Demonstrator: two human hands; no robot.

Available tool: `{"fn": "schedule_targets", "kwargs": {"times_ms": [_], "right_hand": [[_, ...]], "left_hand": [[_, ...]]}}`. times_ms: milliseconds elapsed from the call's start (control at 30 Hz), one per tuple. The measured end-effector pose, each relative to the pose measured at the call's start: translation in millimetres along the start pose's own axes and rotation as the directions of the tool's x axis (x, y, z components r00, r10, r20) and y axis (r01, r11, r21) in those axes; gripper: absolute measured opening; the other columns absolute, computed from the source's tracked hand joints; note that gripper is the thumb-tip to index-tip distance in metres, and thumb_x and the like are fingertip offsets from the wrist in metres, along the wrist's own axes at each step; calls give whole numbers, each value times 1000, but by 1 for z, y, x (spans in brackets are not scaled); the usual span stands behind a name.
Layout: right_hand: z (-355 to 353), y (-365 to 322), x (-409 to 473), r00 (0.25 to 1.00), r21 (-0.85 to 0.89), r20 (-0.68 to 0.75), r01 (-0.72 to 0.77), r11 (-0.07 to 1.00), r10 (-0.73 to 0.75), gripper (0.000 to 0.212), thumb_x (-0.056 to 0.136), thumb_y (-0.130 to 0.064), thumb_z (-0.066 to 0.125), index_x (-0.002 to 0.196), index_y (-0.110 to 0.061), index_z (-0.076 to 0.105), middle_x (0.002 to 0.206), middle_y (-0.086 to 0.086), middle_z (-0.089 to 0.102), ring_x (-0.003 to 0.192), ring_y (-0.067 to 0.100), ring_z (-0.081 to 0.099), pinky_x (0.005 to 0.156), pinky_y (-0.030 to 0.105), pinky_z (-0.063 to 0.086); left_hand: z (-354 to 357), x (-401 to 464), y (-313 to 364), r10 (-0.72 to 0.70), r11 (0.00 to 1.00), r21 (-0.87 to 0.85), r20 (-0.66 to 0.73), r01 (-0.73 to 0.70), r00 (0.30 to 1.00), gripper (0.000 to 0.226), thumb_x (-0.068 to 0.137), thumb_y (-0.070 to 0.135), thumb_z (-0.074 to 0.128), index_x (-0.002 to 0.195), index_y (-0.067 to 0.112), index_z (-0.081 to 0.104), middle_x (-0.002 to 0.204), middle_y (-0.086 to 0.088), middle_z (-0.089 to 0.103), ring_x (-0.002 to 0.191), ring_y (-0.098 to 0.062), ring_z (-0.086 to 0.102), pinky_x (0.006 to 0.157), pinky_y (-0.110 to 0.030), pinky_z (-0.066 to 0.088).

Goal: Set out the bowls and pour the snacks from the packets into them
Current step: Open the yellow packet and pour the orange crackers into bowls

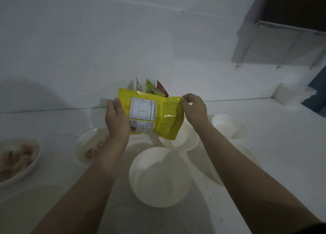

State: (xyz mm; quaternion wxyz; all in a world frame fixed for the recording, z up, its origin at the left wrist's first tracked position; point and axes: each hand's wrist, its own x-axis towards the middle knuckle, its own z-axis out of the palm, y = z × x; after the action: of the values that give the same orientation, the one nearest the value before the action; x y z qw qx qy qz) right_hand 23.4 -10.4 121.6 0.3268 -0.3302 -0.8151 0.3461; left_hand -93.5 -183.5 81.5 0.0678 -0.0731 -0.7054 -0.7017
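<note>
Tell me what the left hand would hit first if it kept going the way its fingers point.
Probably the packets leaning at the wall; the left hand, gripping the yellow packet, points up and away toward them, though depth is unclear.

Dim light is falling across a white tiled wall (pixel 88 40), which is meeting a white counter (pixel 273 145). A dark cabinet (pixel 291 8) is hanging at upper right, metal rack (pixel 282 25) sitting beneath.

Your two bare forearms reach forward from the near edge, converging toward mid-scene. Your left hand (pixel 117 118) grips with fingers curled and thumb up, while your right hand (pixel 194 108) pinches at the fingertips, knuckles raised.
</note>
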Motion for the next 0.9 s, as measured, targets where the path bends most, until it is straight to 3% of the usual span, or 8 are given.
{"fn": "schedule_targets", "kwargs": {"times_ms": [133, 267, 433, 533, 800, 900], "right_hand": [[8, 4, -4, 998, -4, -38, -51, 999, 51, 22, 101, -16, 47, 111, -9, 65, 102, 6, 64, 89, 16, 52, 74, 24, 34], [8, 10, -2, 997, -10, -56, -53, 999, 53, 22, 99, -16, 48, 110, -8, 66, 104, 6, 66, 92, 17, 53, 77, 25, 35], [10, 11, -4, 988, 115, -76, -128, 985, 137, 20, 101, -17, 46, 109, -12, 63, 95, 0, 62, 89, 18, 55, 79, 30, 45], [11, 16, -8, 992, 123, -67, -100, 987, 108, 17, 100, -14, 47, 107, -15, 63, 86, -4, 59, 81, 15, 54, 67, 25, 43], [7, 15, -4, 996, 117, -37, -77, 990, 82, 18, 99, -13, 48, 104, -18, 64, 93, -2, 64, 77, 15, 55, 72, 31, 46], [11, 15, -8, 992, 140, -99, -59, 988, 74, 18, 99, -11, 47, 103, -18, 63, 85, -9, 60, 74, 14, 53, 71, 31, 45]], "left_hand": [[2, 2, 0, 47, 999, 6, 49, -47, 998, 34, 104, 35, 34, 86, 8, 46, 69, 4, 46, 63, -9, 45, 62, -30, 37], [2, 4, 1, 70, 997, 14, 80, -71, 994, 33, 104, 37, 34, 78, 17, 41, 69, 5, 48, 66, -16, 48, 64, -33, 40], [4, 3, 3, 84, 996, 23, 96, -86, 992, 34, 104, 37, 34, 74, 21, 37, 67, 4, 49, 65, -16, 49, 63, -33, 40], [2, 4, 3, 103, 994, 26, 98, -106, 990, 34, 104, 37, 34, 74, 20, 38, 66, 4, 48, 66, -19, 48, 63, -35, 40], [0, -1, 7, 107, 994, 18, 90, -109, 990, 36, 104, 36, 35, 70, 24, 35, 65, 6, 45, 59, -9, 43, 60, -32, 36], [1, -3, 11, 131, 991, 16, 66, -132, 989, 35, 104, 35, 34, 73, 20, 37, 63, 6, 44, 58, -8, 42, 61, -32, 35]]}}
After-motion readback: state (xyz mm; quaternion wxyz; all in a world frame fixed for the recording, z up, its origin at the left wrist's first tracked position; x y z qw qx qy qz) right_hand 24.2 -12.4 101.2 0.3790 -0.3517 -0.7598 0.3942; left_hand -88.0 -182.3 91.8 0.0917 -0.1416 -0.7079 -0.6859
